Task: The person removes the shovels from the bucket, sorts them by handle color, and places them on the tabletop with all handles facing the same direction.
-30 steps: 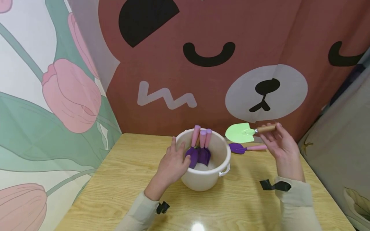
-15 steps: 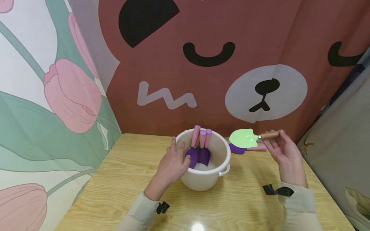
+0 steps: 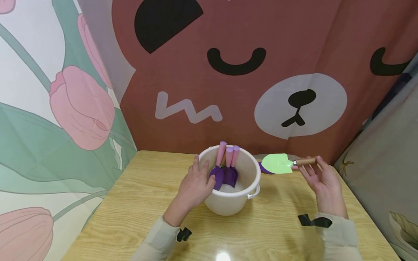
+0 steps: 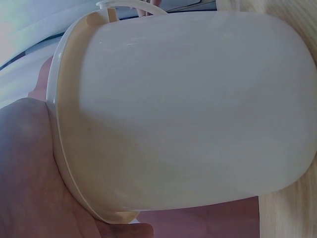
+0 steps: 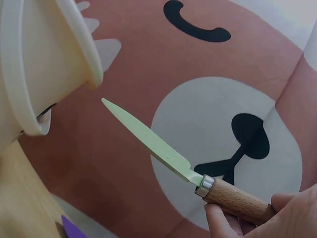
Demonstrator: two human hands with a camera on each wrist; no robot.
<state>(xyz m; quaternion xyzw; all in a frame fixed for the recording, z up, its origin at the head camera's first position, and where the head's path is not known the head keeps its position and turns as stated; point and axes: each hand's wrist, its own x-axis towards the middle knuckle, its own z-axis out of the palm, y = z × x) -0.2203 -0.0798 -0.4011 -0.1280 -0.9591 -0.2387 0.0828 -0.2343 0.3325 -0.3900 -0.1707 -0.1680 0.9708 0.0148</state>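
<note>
In the head view my left hand holds the near left rim of a white plastic bucket, its thumb on the inner side. The left wrist view shows that hand against the rim, with the bucket wall filling most of the picture. My right hand pinches the wooden handle of a light green garden trowel, raised to the right of the bucket with its blade pointing left. Seen edge-on, the green trowel is tilted in the right wrist view. Several purple trowels with pink handles stand inside the bucket.
Another purple trowel lies on the wooden table behind the green one, which partly covers it. The bucket's handle hangs at its right side. A bear-print cloth closes off the back, and a tulip-print cloth the left.
My right hand has lowered the green trowel and shifted it slightly right, so it now covers more of the purple trowel on the table. My left hand and the bucket have stayed put.
</note>
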